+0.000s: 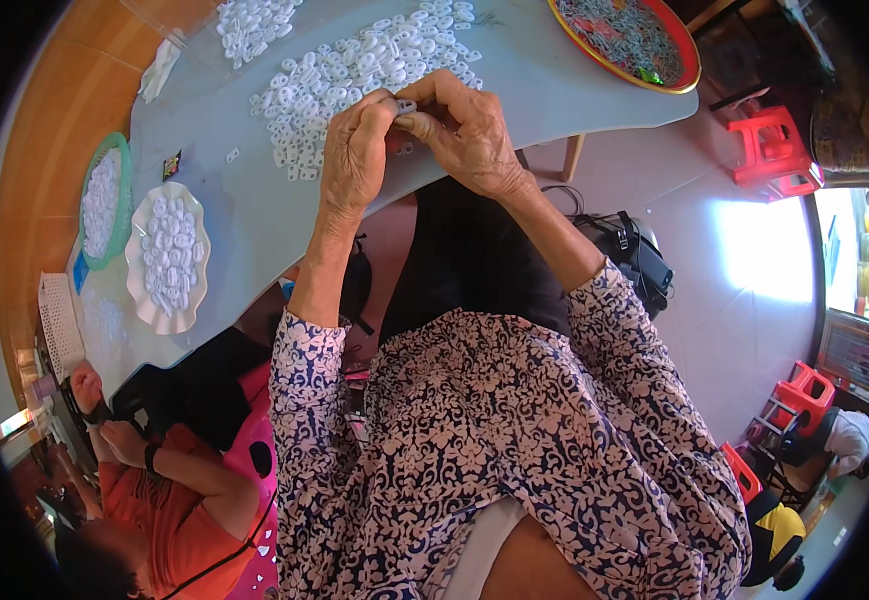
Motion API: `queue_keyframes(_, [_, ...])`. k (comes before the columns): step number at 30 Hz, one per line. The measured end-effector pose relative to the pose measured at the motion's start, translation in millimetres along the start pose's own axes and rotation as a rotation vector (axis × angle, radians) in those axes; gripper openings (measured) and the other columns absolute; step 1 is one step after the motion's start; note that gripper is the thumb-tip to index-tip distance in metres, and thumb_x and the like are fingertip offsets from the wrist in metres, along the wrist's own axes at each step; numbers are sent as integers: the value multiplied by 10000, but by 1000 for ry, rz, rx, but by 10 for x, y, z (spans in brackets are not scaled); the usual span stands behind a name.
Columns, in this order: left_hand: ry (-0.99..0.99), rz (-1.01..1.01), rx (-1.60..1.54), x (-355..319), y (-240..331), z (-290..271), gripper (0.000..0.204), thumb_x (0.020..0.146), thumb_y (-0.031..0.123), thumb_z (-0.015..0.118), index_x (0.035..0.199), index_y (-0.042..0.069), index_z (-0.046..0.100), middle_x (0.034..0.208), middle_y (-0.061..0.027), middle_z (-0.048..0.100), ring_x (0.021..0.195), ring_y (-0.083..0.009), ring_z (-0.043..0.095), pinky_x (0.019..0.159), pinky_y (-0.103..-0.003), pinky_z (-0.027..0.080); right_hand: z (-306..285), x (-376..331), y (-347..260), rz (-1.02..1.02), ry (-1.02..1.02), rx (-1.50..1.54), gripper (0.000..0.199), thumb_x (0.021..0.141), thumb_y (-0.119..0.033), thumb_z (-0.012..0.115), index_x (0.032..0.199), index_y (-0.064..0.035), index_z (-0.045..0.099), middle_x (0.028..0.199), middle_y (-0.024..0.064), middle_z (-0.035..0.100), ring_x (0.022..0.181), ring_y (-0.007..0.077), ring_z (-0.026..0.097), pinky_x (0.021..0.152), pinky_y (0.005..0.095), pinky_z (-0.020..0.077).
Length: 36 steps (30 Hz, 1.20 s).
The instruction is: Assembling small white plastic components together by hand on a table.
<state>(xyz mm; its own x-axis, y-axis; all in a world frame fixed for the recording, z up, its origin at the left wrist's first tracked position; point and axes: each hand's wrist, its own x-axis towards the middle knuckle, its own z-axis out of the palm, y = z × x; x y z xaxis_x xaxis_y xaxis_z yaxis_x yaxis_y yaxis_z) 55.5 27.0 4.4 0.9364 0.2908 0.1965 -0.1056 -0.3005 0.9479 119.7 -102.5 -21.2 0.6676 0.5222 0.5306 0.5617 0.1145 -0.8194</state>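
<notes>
Just over the near edge of a grey table (pixel 525 90), my two hands meet around one small white plastic piece (pixel 407 106) with a dark opening in it. My left hand (pixel 357 150) pinches it from the left between thumb and fingers. From the other side my right hand (pixel 470 135) grips it too, thumb below and index finger bent above. Beyond my fingers spreads a loose pile of similar white plastic pieces (pixel 375 60), some with round holes. Part of that pile is hidden behind my hands.
At left stand a wavy-rimmed white dish (pixel 141 290) and a green basket (pixel 125 170), both holding white pieces. A red round tray (pixel 693 60) of thin metallic bits sits far right. A person in orange (pixel 195 500) works at lower left. Red stools (pixel 770 150) stand right.
</notes>
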Motion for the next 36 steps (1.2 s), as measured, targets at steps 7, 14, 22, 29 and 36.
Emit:
queue_keyframes(7, [17, -7, 1, -30, 44, -11, 294, 885, 230, 423, 737, -15, 489, 619, -30, 438, 612, -107, 382, 566, -285, 359, -7, 57, -17, 117, 10, 173, 135, 899, -116, 591, 943, 9, 615, 687, 33, 614, 619, 78, 563, 573, 234, 470])
queue_keyframes(14, [69, -15, -21, -16, 12, 12, 292, 906, 240, 441, 757, -7, 487, 627, -13, 448, 613, -89, 385, 558, -272, 364, -18, 102, 36, 222, -39, 319, 186, 928, -140, 553, 988, 19, 628, 719, 16, 593, 637, 60, 521, 587, 218, 452])
queue_keyframes(22, [11, 113, 44, -67, -19, -37, 238, 919, 187, 467, 761, 11, 440, 627, -11, 431, 605, -80, 387, 535, -267, 362, 20, 81, 20, 265, 18, 372, 154, 918, -101, 571, 980, 36, 603, 759, 12, 584, 666, 61, 521, 612, 211, 457])
queue_keyframes(29, [-87, 224, 105, -216, -4, 55, 167, 900, 143, 479, 830, 3, 536, 621, -40, 480, 576, -96, 444, 535, -267, 387, -637, 723, 135, -54, 377, -19, 117, 831, -72, 585, 825, 19, 659, 635, 21, 612, 571, 55, 540, 525, 215, 452])
queue_keyframes(36, [-177, 118, -62, -208, -39, 136, 198, 905, 124, 457, 741, 23, 501, 610, 15, 447, 568, -46, 383, 512, -228, 338, -1659, 1804, 580, 133, 377, -453, 147, 830, -134, 563, 815, -10, 641, 593, 24, 557, 531, 103, 513, 483, 268, 421])
